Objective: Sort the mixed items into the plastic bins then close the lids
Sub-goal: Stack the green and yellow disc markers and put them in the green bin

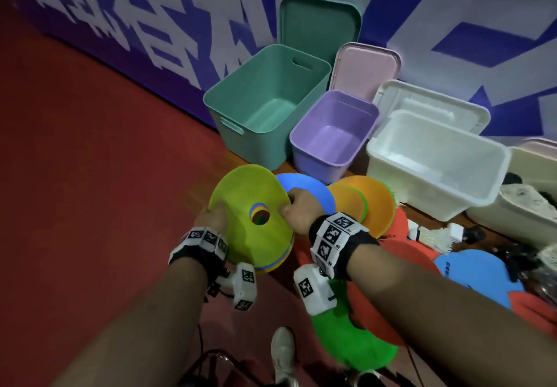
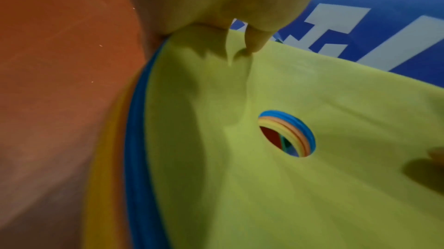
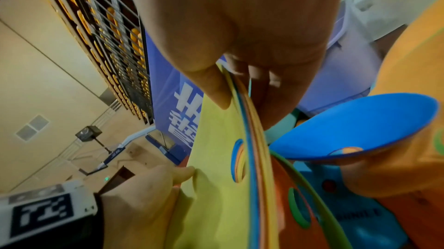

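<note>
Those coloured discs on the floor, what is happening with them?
A person is gathering flat sports discs. Both hands hold one stack of discs, yellow-green on top: the left hand grips its left edge, the right hand pinches its right edge. More discs, orange, blue, red and green, lie loose on the floor. Behind them stand the green bin, the purple bin and the white bin, all open, with their lids propped behind them.

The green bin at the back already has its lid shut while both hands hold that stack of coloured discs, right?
Not quite. In the head view the green bin stands open and looks empty, its lid propped upright behind it. The rest holds: the left hand and right hand both grip the stack of coloured discs.
</note>
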Available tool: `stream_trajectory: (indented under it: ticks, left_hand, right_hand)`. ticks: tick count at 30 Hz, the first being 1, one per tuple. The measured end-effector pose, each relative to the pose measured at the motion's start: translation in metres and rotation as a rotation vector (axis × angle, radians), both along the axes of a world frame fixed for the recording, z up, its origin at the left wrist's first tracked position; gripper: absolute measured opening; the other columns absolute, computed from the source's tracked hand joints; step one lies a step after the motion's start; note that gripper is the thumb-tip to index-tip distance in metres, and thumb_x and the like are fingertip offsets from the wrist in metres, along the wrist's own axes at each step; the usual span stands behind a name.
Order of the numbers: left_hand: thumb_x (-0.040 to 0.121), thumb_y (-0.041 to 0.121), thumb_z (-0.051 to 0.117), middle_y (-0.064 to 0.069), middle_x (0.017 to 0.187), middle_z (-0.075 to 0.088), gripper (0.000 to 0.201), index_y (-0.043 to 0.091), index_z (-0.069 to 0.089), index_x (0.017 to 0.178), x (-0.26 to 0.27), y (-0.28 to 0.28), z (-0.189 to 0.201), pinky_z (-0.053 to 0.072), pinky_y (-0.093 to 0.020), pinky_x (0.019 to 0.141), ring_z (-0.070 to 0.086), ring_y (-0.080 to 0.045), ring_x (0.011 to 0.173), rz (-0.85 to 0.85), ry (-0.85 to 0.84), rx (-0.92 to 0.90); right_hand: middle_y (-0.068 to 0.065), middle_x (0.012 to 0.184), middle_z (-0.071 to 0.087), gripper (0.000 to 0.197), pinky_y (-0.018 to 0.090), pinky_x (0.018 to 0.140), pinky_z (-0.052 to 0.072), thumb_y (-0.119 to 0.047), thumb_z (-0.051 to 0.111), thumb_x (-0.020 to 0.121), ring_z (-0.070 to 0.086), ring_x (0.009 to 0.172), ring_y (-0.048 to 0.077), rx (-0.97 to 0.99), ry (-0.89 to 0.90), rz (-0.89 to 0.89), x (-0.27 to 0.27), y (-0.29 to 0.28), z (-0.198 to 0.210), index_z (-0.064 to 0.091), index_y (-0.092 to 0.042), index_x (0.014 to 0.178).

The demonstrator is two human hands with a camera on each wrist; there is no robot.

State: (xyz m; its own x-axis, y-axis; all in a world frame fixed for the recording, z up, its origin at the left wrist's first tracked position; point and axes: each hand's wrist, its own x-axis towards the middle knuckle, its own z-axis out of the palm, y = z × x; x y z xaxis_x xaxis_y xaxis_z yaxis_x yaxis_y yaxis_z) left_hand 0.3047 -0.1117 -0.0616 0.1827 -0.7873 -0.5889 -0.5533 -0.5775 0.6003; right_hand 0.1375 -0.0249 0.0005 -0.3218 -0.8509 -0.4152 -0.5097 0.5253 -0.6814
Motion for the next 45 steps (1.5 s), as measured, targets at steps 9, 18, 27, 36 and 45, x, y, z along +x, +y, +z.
stream_trajectory:
  ticks: [9, 18, 27, 36, 45]
  left_hand:
    - [0.101, 0.028, 0.04, -0.024, 0.14, 0.044, 0.05, -0.006, 0.04, 0.137, 0.008, -0.021, -0.039, 0.037, -0.034, 0.088, 0.046, -0.038, 0.123, -0.037, 0.032, 0.119]
    - [0.098, 0.026, 0.046, -0.023, 0.145, 0.04, 0.053, -0.002, 0.036, 0.142, 0.008, -0.028, -0.054, 0.037, -0.04, 0.098, 0.042, -0.04, 0.127, -0.036, 0.029, 0.14]
    - [0.074, 0.062, 0.063, -0.017, 0.135, 0.05, 0.079, 0.011, 0.048, 0.133, 0.028, -0.035, -0.042, 0.046, -0.049, 0.089, 0.053, -0.042, 0.112, -0.059, -0.099, 0.042]
    - [0.075, 0.048, 0.074, -0.016, 0.106, 0.066, 0.056, 0.004, 0.067, 0.108, 0.002, -0.054, 0.009, 0.047, -0.044, 0.09, 0.061, -0.035, 0.102, -0.088, 0.104, -0.16]
    - [0.084, 0.022, 0.068, -0.014, 0.103, 0.068, 0.028, 0.004, 0.066, 0.105, -0.081, -0.052, -0.007, 0.048, -0.035, 0.079, 0.062, -0.029, 0.089, -0.357, 0.145, -0.105]
  right_hand:
    - [0.02, 0.113, 0.06, 0.028, 0.036, 0.082, 0.044, -0.019, 0.054, 0.088, 0.054, 0.109, 0.037, 0.177, 0.097, -0.009, 0.023, -0.026, -0.029, 0.051, -0.007, 0.113]
    - [0.015, 0.114, 0.062, 0.025, 0.032, 0.075, 0.044, -0.01, 0.05, 0.089, 0.058, 0.105, 0.034, 0.208, 0.164, -0.012, 0.019, -0.035, -0.037, 0.059, -0.008, 0.112]
    - [0.018, 0.121, 0.059, 0.032, 0.026, 0.074, 0.035, -0.012, 0.05, 0.091, 0.053, 0.092, 0.025, 0.232, 0.099, -0.009, 0.015, -0.036, -0.034, 0.057, -0.002, 0.121]
    - [0.012, 0.082, 0.052, 0.028, 0.03, 0.066, 0.032, -0.008, 0.05, 0.088, 0.045, 0.076, 0.025, 0.022, 0.02, -0.18, -0.016, -0.04, 0.002, 0.045, -0.015, 0.061]
    - [0.018, 0.123, 0.058, 0.033, 0.026, 0.076, 0.038, -0.016, 0.044, 0.095, 0.057, 0.113, 0.033, 0.158, 0.035, -0.299, -0.066, -0.015, -0.009, 0.055, -0.001, 0.122]
